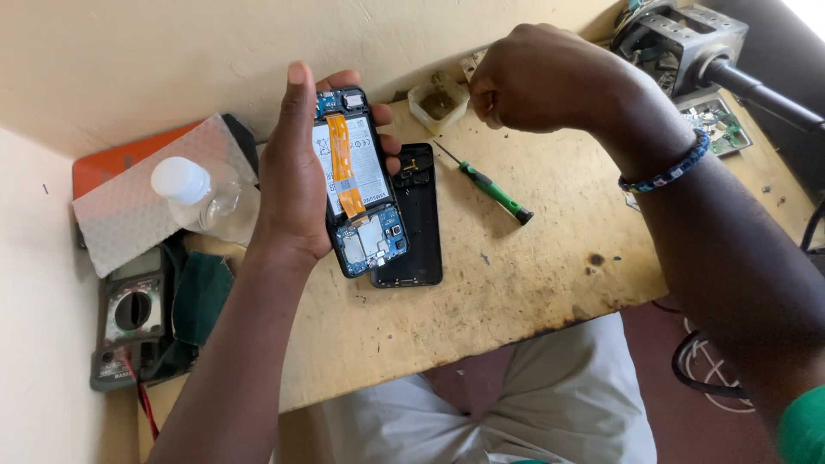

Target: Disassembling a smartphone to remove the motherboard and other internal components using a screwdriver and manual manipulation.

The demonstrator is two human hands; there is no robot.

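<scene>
**Opened phone held over counter; right hand at parts tub**

Nearest, the left hand (pixel 296 176) grips the opened smartphone (pixel 361 185) by its edges, face down, with the battery and orange flex cable exposed. The black back cover (pixel 421 232) lies on the counter (pixel 533 266) just beside it. Judgement: grip by the frame only, clear of the flex. A green screwdriver (pixel 494 191) lies free. Farther off, the right hand (pixel 537 77) is pinched shut, contents not discernible, beside a small plastic tub (pixel 438 103) holding brownish residue.

Worn, stained, matt cream wooden tabletop (pixel 533 275); glossy black plastic rear cover (pixel 421 232); clear smooth plastic bottle (pixel 206 198); green plastic-handled metal screwdriver (pixel 485 183).
</scene>
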